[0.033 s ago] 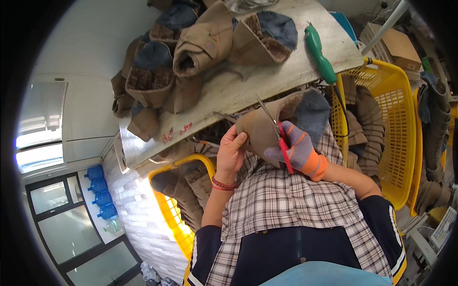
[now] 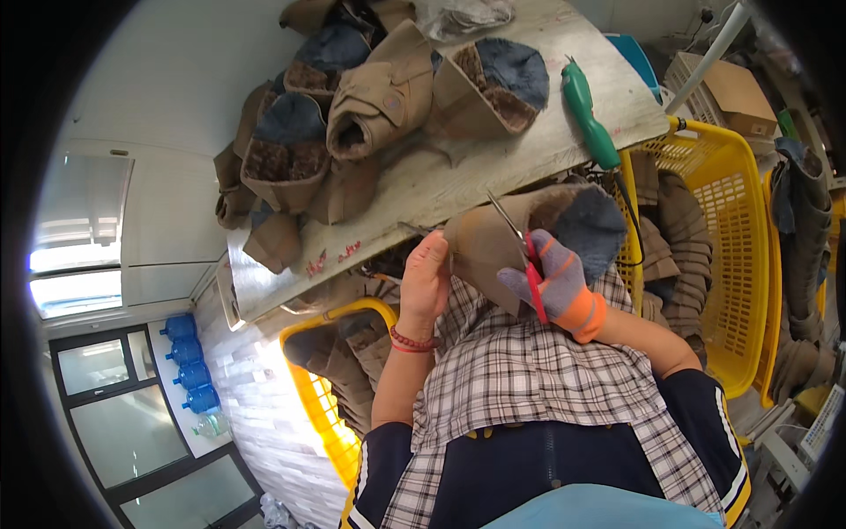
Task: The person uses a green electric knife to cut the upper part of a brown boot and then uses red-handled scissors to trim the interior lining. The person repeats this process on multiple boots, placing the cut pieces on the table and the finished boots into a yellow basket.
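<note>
Watching remotely, I have my gloved right grip [image 2: 557,284] curled closed around red scissors [image 2: 536,286]. Between my grips sits the brown furry-lined cloth [image 2: 480,247]; my left grip [image 2: 426,269] touches its left edge, how tightly I can't make out. Beyond both, a green tool [image 2: 587,115] lies on the tabletop [image 2: 630,115].

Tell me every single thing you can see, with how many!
Held piece: 1, brown, middle
Scissors: 1, red-handled, over held piece
Table: 1, pale, ahead
Tool: 1, green, on table
Plastic: 1, clear, table's far end
Baskets: at least 3, yellow, both sides
Other pieces: many, brown, on table, in baskets
Box: 1, tan, upper right
Bottles: 4 blue, 1 pale, far left
Apron: 1, checked, lower middle
Left fingers: 1 set, bare, held piece's edge
Right fingers: 1 set, grey-gloved, on scissors
</note>
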A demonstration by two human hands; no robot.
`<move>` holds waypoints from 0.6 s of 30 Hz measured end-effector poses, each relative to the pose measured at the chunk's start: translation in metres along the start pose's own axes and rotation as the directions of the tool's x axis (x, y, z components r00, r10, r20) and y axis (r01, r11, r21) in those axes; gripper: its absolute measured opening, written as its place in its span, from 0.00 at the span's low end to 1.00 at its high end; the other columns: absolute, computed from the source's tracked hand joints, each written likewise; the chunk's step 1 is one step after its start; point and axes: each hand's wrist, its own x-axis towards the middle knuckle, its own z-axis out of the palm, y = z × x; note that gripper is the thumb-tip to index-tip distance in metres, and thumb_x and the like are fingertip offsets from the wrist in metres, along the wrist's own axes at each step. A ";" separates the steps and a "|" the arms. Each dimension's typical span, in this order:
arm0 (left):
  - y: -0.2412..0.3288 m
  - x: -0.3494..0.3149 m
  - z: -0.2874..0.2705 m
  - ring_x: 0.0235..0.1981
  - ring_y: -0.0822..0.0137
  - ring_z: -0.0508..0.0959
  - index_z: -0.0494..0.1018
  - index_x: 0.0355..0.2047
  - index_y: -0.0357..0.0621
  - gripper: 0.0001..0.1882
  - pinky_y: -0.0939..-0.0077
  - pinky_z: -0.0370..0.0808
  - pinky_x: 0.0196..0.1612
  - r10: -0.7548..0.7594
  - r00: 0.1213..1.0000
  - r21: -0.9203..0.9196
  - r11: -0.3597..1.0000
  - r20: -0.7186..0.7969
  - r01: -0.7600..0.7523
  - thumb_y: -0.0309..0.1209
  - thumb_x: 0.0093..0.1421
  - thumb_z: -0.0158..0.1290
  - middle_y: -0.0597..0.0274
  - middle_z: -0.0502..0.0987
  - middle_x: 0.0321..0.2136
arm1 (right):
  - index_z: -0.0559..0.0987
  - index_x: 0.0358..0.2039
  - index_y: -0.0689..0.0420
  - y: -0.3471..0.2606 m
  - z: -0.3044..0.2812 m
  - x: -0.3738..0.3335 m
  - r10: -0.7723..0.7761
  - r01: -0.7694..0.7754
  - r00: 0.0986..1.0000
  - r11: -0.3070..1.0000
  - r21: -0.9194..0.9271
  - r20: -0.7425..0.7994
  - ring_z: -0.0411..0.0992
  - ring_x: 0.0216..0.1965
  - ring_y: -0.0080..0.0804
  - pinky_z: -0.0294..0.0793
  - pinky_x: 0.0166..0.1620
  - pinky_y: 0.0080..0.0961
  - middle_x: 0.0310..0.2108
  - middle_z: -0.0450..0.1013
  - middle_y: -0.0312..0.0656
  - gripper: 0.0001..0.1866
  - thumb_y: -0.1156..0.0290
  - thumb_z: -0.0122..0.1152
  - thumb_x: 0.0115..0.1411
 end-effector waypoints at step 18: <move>-0.031 0.189 -0.023 0.46 0.60 0.70 0.69 0.50 0.40 0.18 0.65 0.66 0.55 0.089 0.996 -0.639 0.765 -0.011 -0.076 0.36 0.63 0.51 0.60 0.74 0.44 | 0.70 0.37 0.60 -0.044 -0.097 -0.014 -0.535 0.334 0.735 0.821 -0.464 -0.417 0.67 0.18 0.24 0.69 0.24 0.20 0.22 0.69 0.36 0.13 0.80 0.61 0.51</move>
